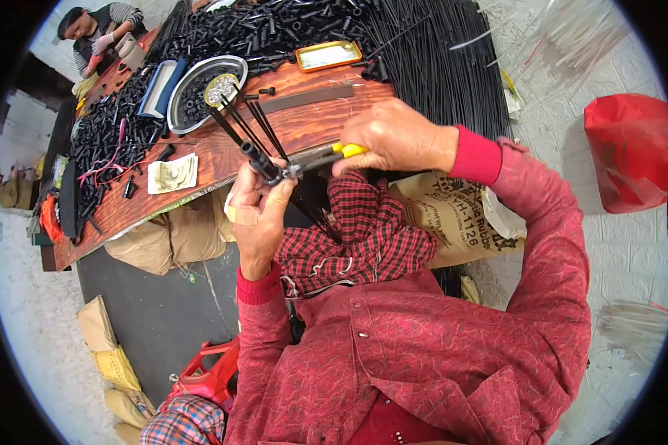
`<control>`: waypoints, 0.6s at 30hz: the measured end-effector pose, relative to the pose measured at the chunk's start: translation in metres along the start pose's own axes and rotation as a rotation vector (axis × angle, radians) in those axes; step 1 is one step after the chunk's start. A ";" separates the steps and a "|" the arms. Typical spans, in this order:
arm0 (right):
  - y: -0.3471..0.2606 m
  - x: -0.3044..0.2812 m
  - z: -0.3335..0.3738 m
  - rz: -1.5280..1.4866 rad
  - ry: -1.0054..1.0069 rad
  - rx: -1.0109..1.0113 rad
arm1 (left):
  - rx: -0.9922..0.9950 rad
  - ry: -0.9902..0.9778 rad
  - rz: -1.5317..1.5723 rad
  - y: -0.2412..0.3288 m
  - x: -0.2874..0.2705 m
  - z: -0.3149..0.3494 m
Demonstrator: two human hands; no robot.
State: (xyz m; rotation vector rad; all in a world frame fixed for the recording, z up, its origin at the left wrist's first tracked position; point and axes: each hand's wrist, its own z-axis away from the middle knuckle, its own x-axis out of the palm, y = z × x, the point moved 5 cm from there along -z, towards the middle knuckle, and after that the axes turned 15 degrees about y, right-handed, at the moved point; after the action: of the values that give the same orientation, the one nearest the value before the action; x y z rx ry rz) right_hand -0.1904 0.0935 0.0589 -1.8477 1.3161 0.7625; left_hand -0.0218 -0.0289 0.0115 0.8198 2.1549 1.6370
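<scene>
My left hand (257,216) grips a black tubular fitting (255,157) between thumb and fingers, over my lap near the table's front edge. Several thin black rods (266,127) stick out above this hand, and more hang below it. A strip of plaster is wrapped on the left hand. My right hand (401,136) is closed round the yellow handles of a pair of pliers (318,158). The plier jaws meet a small silvery piece at the left fingertips; its exact kind is too small to tell.
On the wooden table (315,111) lie heaps of black fittings (274,33), a bundle of long black rods (441,59), a metal tray (172,111), an orange-rimmed tray (328,68) and a dark flat bar (304,98). A person (100,37) sits at far left. A red bag (629,152) stands right.
</scene>
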 end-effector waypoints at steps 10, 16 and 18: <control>-0.005 -0.006 -0.013 -0.217 -0.236 0.162 | -0.060 -0.130 -0.105 0.007 -0.012 -0.009; -0.021 0.043 0.042 -1.554 -1.060 1.034 | 0.059 -0.144 -0.186 0.015 -0.011 -0.007; -0.028 0.047 0.041 -1.755 -1.033 0.925 | 0.055 -0.134 -0.055 0.010 -0.011 -0.007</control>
State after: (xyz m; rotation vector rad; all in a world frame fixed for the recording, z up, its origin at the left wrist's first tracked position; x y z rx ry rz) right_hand -0.1520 0.1092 0.0045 -0.8771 -0.6846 -0.0425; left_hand -0.0149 -0.0387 0.0220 0.8528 2.1182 1.4589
